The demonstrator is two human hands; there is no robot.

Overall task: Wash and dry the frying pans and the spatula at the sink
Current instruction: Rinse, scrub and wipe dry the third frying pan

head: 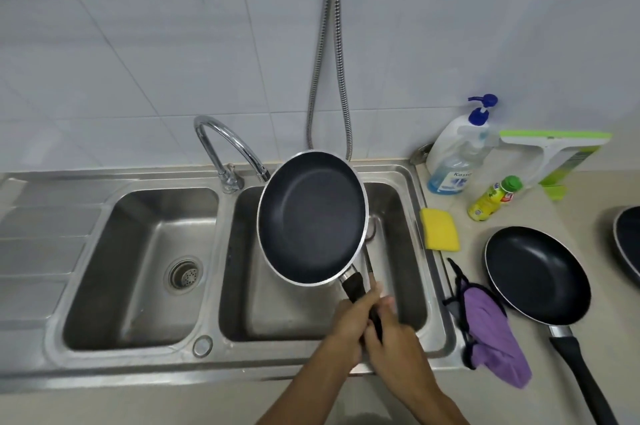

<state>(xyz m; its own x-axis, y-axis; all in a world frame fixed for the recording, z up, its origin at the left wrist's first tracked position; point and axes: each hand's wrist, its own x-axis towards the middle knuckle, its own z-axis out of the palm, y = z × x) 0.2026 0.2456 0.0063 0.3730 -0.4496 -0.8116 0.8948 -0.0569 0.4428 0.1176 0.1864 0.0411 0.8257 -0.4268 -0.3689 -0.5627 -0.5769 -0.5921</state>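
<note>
A black frying pan (311, 216) with a silver rim hangs over the right basin of the steel sink (412, 182), its inside facing up, just under the tap spout (239, 144). Both hands grip its black handle: my left hand (349, 324) on the left side, my right hand (394, 338) on the right. A second black frying pan (536, 275) lies on the counter to the right, handle toward me. The edge of a third pan (628, 237) shows at the far right. A thin utensil lies in the basin under the held pan, mostly hidden.
A yellow sponge (440, 229) sits on the counter beside the sink. A purple cloth (491, 331) lies at the sink's right edge. Behind stand a soap pump bottle (453, 151), a small yellow bottle (491, 199) and a green squeegee (554, 147). A metal hose (327, 78) hangs on the wall.
</note>
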